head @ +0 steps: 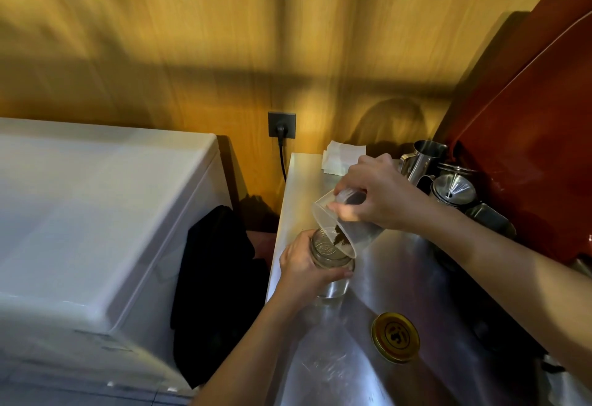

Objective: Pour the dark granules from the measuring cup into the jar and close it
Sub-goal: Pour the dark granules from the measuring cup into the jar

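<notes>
Granules (340, 238) slide from right-hand (374, 195) cup (339, 229) into left-held (302, 264) jar (331, 264).

I see bare steel counter (426, 280) open at lower centre of frame, only the gold lid (395, 337) lying there, metal pitchers and funnel (448, 181) crowding the right edge, white paper (344, 157) at the far end, white appliance (96, 229) and black cloth (217, 287) walling off the left

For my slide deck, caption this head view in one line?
Right hand tips measuring cup of dark granules into jar steadied by left hand.
</notes>
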